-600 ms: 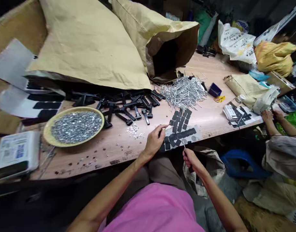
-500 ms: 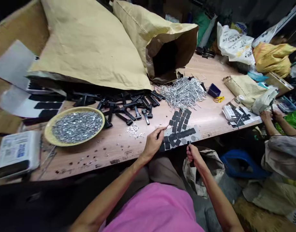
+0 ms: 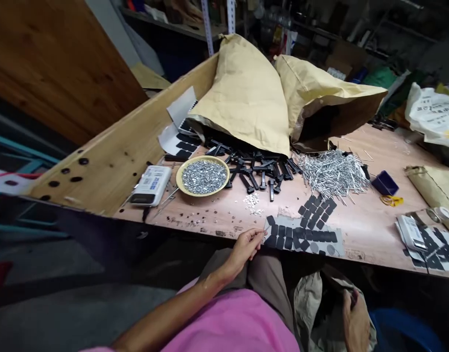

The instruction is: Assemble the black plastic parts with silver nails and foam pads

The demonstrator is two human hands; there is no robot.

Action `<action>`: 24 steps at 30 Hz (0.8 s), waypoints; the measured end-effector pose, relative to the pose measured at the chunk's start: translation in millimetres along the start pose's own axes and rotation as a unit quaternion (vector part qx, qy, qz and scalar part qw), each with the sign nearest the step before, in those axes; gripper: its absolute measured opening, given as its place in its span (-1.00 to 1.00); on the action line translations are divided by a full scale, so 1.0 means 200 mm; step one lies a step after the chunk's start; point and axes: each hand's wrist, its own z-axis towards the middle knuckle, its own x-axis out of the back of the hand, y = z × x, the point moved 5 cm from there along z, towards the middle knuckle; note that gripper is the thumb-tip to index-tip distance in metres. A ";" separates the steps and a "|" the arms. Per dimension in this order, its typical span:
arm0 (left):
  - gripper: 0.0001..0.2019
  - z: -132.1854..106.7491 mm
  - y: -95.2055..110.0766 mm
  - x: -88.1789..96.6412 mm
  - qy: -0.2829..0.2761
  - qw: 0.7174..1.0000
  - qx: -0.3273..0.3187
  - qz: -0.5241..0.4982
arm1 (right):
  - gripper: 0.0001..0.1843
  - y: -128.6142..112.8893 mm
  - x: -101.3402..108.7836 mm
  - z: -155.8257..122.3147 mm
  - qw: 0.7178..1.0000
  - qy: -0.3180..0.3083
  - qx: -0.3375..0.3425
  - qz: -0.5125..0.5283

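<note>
My left hand [image 3: 248, 244] is closed in a pinch on a thin pale rod [image 3: 266, 230], whose exact kind is too small to make out. Its fingertips are at the left end of a grey sheet [image 3: 340, 244] bearing rows of black rounded pads [image 3: 288, 243]. Below the table edge, my right hand [image 3: 356, 322] is at the mouth of an open sack [image 3: 307, 298]. Its fingers look curled, with something dark between them that I cannot make out. More black pads [image 3: 312, 215] lie just beyond the sheet.
A yellow bowl [image 3: 227, 183] of small metal parts stands beside a white box [image 3: 153, 186]. Black T-shaped parts [image 3: 263, 178] spill from a paper sack [image 3: 246, 107]. Metal pins [image 3: 330, 173] lie heaped near a dark blue container [image 3: 385, 182]. Small washers [image 3: 252, 199] are scattered on the table.
My right hand has moved down from the sheet's edge to the sack's mouth. My left hand stays pinched by the sheet. The view has turned left, and the co-worker's hands are out of frame.
</note>
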 end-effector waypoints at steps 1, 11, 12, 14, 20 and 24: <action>-0.57 0.00 0.01 0.01 0.006 1.000 -0.009 -0.009 | -0.43 -0.12 0.00 0.01 0.998 0.003 0.051 0.027; -0.54 0.02 0.06 0.16 0.050 0.996 0.015 -0.065 | -0.71 -1.53 -0.47 -0.08 0.862 -0.090 0.495 0.059; -0.52 0.02 0.06 0.17 0.050 0.996 0.022 -0.065 | -0.73 -1.56 -0.51 -0.08 0.859 -0.090 0.504 0.011; -0.50 0.02 0.07 0.19 0.050 0.996 0.039 -0.069 | -0.78 -1.60 -0.56 -0.07 0.851 -0.092 0.513 -0.069; -0.54 0.04 0.09 0.19 0.048 0.993 0.071 -0.083 | -0.88 -1.65 -0.57 -0.02 0.841 -0.133 0.512 -0.113; -0.56 0.06 0.09 0.18 0.040 0.993 0.073 -0.087 | -0.89 -1.68 -0.56 -0.02 0.847 -0.173 0.502 -0.005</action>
